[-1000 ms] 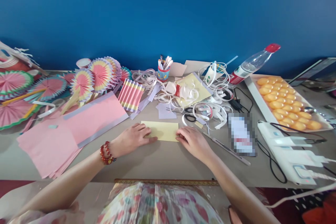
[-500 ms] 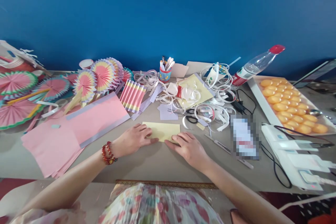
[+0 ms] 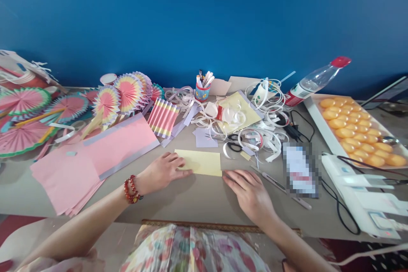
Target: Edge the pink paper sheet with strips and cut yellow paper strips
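Observation:
A pale yellow paper rectangle [image 3: 201,162] lies flat on the grey table in front of me. Over its left end rests my left hand [image 3: 162,171], palm down, fingers loosely bent and the thumb stretched along the near edge. My right hand [image 3: 249,190] is palm down just beyond the paper's lower right corner, fingers stretched out, the fingertips close to that corner; whether they touch it I cannot tell. Behind the paper are a small lilac paper piece [image 3: 206,138] and black-handled scissors [image 3: 234,146]. A slim pen-like tool [image 3: 274,180] lies right of my right hand.
Pink sheets [image 3: 68,178] and a lilac-edged pink strip [image 3: 124,146] lie left, with pleated paper fans [image 3: 129,91] behind. Curled white strips [image 3: 267,142] and a pen cup [image 3: 202,92] stand at the back. Rightward are a phone [image 3: 299,170], bottle [image 3: 314,83], orange-ball tray [image 3: 353,129] and power strip [image 3: 360,195].
My right hand has slid right and towards me, off the yellow paper's near edge to beside its corner. More of the paper shows. My left hand has stayed on its left end.

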The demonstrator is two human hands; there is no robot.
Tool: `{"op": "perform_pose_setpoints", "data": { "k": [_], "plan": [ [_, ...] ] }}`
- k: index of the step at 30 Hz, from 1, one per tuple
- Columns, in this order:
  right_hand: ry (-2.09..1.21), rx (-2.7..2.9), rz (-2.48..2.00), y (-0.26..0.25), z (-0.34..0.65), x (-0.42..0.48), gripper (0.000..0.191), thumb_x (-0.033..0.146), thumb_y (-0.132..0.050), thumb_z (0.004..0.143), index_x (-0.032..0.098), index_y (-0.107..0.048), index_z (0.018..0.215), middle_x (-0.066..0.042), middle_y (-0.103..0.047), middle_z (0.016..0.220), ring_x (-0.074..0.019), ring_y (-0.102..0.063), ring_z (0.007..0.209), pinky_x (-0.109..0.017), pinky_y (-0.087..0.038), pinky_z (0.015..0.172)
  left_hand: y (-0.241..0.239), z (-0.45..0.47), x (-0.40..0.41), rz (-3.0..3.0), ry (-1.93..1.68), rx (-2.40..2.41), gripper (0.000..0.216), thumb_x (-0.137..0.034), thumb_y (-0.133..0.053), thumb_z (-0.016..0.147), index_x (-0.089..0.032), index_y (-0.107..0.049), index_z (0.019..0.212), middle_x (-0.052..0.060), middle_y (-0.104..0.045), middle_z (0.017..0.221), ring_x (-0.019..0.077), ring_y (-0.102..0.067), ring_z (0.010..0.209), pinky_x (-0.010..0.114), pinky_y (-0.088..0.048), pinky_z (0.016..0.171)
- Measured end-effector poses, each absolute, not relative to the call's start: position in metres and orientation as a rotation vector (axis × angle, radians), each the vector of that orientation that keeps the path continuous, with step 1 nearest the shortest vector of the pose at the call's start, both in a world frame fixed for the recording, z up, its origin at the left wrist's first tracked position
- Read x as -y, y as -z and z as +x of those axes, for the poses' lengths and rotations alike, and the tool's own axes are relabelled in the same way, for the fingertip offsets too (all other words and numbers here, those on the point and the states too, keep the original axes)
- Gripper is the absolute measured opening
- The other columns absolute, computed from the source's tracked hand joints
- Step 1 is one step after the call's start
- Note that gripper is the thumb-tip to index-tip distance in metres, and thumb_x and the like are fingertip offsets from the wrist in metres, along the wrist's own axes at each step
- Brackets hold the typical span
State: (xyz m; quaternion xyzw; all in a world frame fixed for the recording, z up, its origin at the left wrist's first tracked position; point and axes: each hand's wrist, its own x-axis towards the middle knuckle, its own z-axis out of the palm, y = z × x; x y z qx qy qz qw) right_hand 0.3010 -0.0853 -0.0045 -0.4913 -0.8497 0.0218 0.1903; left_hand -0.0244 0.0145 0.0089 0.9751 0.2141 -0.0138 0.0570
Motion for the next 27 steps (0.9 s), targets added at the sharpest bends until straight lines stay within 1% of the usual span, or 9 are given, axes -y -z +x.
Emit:
{"op": "perform_pose_setpoints", "data": {
  "k": [2,8,11,13,15,18,19,23,27],
  "plan": [
    [-0.050,2.317,-1.414,-0.003,0.297,0.086,0.037,0.007,-0.043,0.092,0.025,-0.068,0.113,-0.004,-0.070,0.115,-0.0232,-0.059,0.102,-0.042,-0.042,0.093,-0.010,-0.024,-0.015,2.957,0.041,-0.641,0.050,-0.008,-0.045,0.094,-0.034,-0.048,0.136,0.006,-0.056,0.110,0.0214,-0.049,0.097,0.034,-0.037,0.088],
    [-0.176,2.435,-1.345,-0.012,0.255,0.074,0.039,0.020,-0.046,0.097,0.018,-0.053,0.135,-0.009,-0.062,0.129,-0.0241,-0.053,0.116,-0.039,-0.043,0.097,-0.015,-0.018,-0.011,2.995,0.050,-0.651,0.039,-0.016,-0.046,0.097,-0.030,-0.051,0.134,0.007,-0.059,0.108,0.0224,-0.051,0.095,0.037,-0.040,0.086],
    [-0.204,2.518,-1.389,-0.003,0.240,0.068,0.038,0.025,-0.053,0.096,0.019,-0.055,0.133,-0.009,-0.063,0.125,-0.0254,-0.054,0.114,-0.040,-0.045,0.094,-0.013,-0.012,-0.002,3.014,-0.006,-0.680,0.034,-0.017,-0.048,0.097,-0.024,-0.055,0.129,0.008,-0.062,0.112,0.0232,-0.053,0.102,0.040,-0.040,0.093],
    [-0.183,2.553,-1.406,0.002,0.237,0.066,0.038,0.026,-0.057,0.094,0.019,-0.056,0.131,-0.009,-0.064,0.122,-0.0252,-0.055,0.110,-0.040,-0.046,0.094,-0.009,-0.009,0.004,3.006,-0.086,-0.695,0.032,-0.019,-0.046,0.099,-0.021,-0.056,0.129,0.009,-0.062,0.123,0.0230,-0.053,0.112,0.042,-0.036,0.102],
    [-0.138,2.563,-1.398,0.006,0.237,0.066,0.038,0.025,-0.058,0.094,0.018,-0.057,0.131,-0.009,-0.065,0.121,-0.0242,-0.055,0.110,-0.039,-0.044,0.096,-0.003,-0.008,0.011,2.974,-0.136,-0.688,0.039,-0.032,-0.044,0.101,-0.018,-0.050,0.137,0.009,-0.055,0.138,0.0233,-0.046,0.127,0.042,-0.029,0.112],
    [-0.078,2.549,-1.384,0.007,0.238,0.066,0.036,0.024,-0.057,0.094,0.019,-0.058,0.130,-0.007,-0.065,0.122,-0.0227,-0.054,0.110,-0.039,-0.041,0.100,0.004,-0.014,0.021,2.923,-0.110,-0.677,0.074,-0.062,-0.040,0.096,-0.013,-0.030,0.151,0.011,-0.036,0.154,0.0253,-0.030,0.142,0.041,-0.019,0.119],
    [-0.069,2.544,-1.383,0.007,0.239,0.066,0.036,0.024,-0.057,0.094,0.019,-0.058,0.130,-0.007,-0.065,0.122,-0.0225,-0.054,0.110,-0.039,-0.041,0.101,0.005,-0.019,0.024,2.913,-0.095,-0.704,0.082,-0.067,-0.038,0.093,-0.012,-0.025,0.153,0.012,-0.032,0.156,0.0258,-0.027,0.144,0.041,-0.016,0.120],
    [-0.064,2.528,-1.373,0.008,0.239,0.067,0.037,0.023,-0.056,0.094,0.019,-0.058,0.131,-0.006,-0.065,0.124,-0.0218,-0.054,0.110,-0.039,-0.039,0.103,0.004,-0.045,0.039,2.886,-0.058,-0.945,0.085,-0.066,-0.036,0.094,-0.012,-0.014,0.155,0.013,-0.025,0.158,0.0259,-0.024,0.146,0.042,-0.012,0.121],
    [-0.055,2.523,-1.356,0.010,0.241,0.066,0.037,0.021,-0.057,0.093,0.020,-0.058,0.130,-0.005,-0.065,0.124,-0.0217,-0.054,0.110,-0.039,-0.039,0.103,0.003,-0.060,0.050,2.890,-0.043,-1.066,0.081,-0.061,-0.038,0.096,-0.012,-0.014,0.155,0.012,-0.026,0.158,0.0255,-0.024,0.146,0.043,-0.009,0.122]
  ]
}}
